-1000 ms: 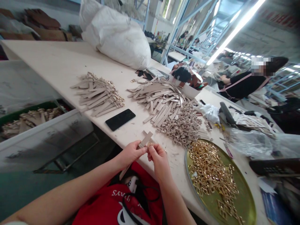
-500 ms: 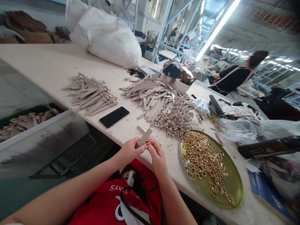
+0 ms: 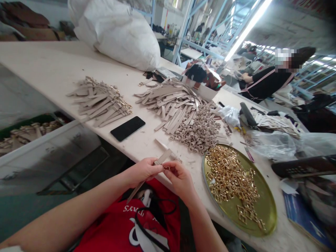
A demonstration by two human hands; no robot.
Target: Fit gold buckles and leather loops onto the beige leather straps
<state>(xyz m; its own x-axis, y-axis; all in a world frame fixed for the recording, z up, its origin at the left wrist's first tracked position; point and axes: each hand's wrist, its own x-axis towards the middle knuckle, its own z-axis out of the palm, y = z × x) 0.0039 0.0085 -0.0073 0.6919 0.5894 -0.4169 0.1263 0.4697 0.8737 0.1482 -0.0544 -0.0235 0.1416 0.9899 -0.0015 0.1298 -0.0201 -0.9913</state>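
My left hand (image 3: pixel 147 171) pinches a beige leather strap (image 3: pixel 164 156) at the table's front edge. One end of the strap points up past my fingers, and its tail hangs below the hand over the red apron. My right hand (image 3: pixel 181 177) is closed on a small gold buckle (image 3: pixel 166 168), held against the strap beside my left fingertips. Whether the buckle is threaded on the strap cannot be made out. Just beyond my hands, another strap (image 3: pixel 162 144) lies on the table. The black phone (image 3: pixel 127 128) rests to the left of it.
A round tray (image 3: pixel 269 213) of gold buckles stands at right. Beige strap loops (image 3: pixel 195 134) and loose straps (image 3: pixel 170 101) are heaped mid-table, buckled straps (image 3: pixel 101 101) at left. A white sack (image 3: pixel 118 35) sits behind. One person (image 3: pixel 270 82) works across the room.
My right hand has turned and shifted slightly right and down, and the gold buckle shows more clearly. The strap is tilted lower, its tail now showing beneath my left hand.
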